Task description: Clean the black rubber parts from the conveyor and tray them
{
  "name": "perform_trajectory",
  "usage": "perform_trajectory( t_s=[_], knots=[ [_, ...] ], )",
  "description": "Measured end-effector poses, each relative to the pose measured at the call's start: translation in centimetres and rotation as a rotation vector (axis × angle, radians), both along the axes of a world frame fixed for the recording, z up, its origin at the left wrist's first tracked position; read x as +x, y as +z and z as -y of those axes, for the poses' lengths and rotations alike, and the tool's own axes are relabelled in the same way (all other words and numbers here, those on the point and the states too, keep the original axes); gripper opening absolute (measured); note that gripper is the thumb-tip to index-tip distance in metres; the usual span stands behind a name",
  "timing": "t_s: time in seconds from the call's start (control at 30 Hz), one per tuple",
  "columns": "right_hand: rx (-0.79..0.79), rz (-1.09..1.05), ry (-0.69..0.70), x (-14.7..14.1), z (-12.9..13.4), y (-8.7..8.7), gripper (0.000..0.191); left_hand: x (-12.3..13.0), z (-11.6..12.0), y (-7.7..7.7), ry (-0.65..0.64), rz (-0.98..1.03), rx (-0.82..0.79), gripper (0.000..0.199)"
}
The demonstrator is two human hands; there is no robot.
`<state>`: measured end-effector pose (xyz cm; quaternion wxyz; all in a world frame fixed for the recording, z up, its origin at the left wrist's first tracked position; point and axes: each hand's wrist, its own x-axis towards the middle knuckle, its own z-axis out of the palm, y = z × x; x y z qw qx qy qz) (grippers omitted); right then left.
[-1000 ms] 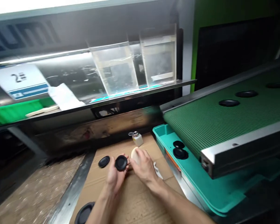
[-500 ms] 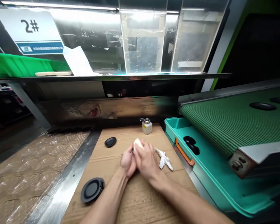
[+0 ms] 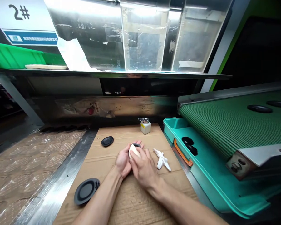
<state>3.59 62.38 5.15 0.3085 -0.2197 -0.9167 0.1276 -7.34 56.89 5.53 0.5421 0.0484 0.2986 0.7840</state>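
Reading: "2#" on white sign [image 3: 18, 22]
Gripping: black rubber disc [image 3: 136, 145], only its edge showing, in left hand [image 3: 123, 162]
Pressing: white cloth pad [image 3: 134, 152] against it with right hand [image 3: 143, 168], hands pressed together

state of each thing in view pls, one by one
left hand: cupped, holding black disc
black disc: mostly covered, held in left hand
right hand: pressing white pad onto disc
white pad: held against disc
dispenser bottle: upright
white cloth: crumpled
black oval part: lying flat
round black part: lying flat
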Motion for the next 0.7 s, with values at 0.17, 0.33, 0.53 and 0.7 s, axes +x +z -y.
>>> perform_trajectory(
  t_s=[0.17,0.33,0.53,0.7],
  knots=[
    [-0.078,-0.044,-0.134,0.6,-2.4,-0.8,0.033,-1.0,0.2,0.2,0.068,0.027,0.002,0.031],
    [-0.101,-0.020,-0.097,1.3,-2.9,-1.4,0.029,-1.9,1.1,1.3,0.129,0.097,0.060,0.039],
    [-0.073,0.170,-0.052,1.7,-2.1,-1.1,0.021,-1.7,1.7,2.1,0.053,0.214,0.144,0.039],
    [-0.057,0.219,-0.075,1.8,-2.1,-1.2,0.022,-1.5,1.8,2.2,-0.032,0.323,0.119,0.052]
  ],
)
